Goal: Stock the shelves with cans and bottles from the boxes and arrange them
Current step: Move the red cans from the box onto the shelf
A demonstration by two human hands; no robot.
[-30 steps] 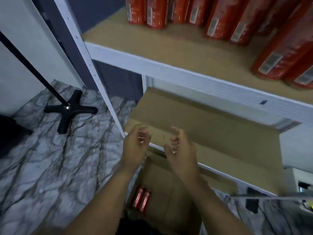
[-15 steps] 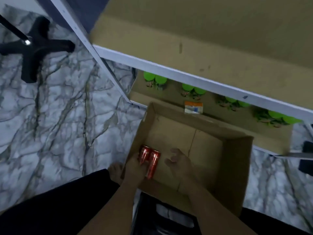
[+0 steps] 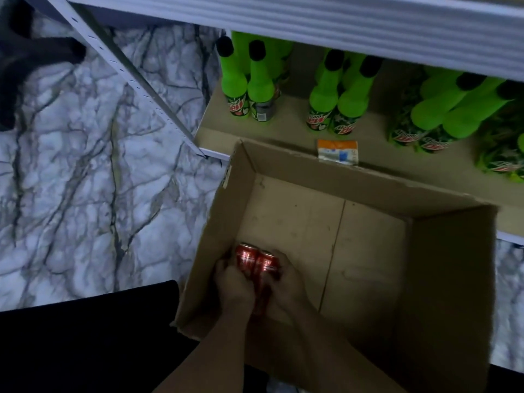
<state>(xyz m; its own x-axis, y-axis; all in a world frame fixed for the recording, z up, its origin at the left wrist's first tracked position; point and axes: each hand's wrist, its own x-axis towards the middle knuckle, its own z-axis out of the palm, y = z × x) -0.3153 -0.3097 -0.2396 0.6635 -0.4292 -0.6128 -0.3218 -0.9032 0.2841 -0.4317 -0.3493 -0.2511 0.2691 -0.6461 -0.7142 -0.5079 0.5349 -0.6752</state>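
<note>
An open cardboard box stands on the floor against the bottom shelf. Two red cans sit side by side in its near left corner. My left hand grips the left red can. My right hand grips the right red can. The rest of the box floor is bare. Several green bottles with dark caps stand in pairs on the bottom shelf behind the box.
A small orange and white packet lies on the shelf edge just behind the box. A white perforated shelf upright slants across the marble floor. A black stand base sits at far left. My dark trouser leg fills the lower left.
My view dropped from the upper shelf of red cans to the box. Both hands went down into the box; the right hand closed round the second can.
</note>
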